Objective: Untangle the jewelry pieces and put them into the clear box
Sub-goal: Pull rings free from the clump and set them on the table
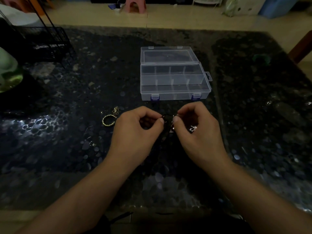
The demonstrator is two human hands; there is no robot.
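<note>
A clear plastic box (174, 92) with several compartments stands open past my hands, its lid (168, 54) laid back. My left hand (135, 132) and my right hand (197, 130) both pinch a dark tangled jewelry piece (168, 123) stretched between their fingertips, with small silver charms (193, 128) hanging by the right palm. A gold twisted bangle (108, 120) lies on the table left of my left hand. A small gold tangle (116, 110) rests just beyond the bangle. A thin ring (92, 144) lies nearer to me on the left.
The dark pebble-patterned table (67, 149) spans the view. A black wire rack (45, 43) stands at the far left, with a green object (8, 71) beside it. A small green item (260, 59) lies far right. The floor beyond holds a pink stool (135, 5) and a blue bin (276, 7).
</note>
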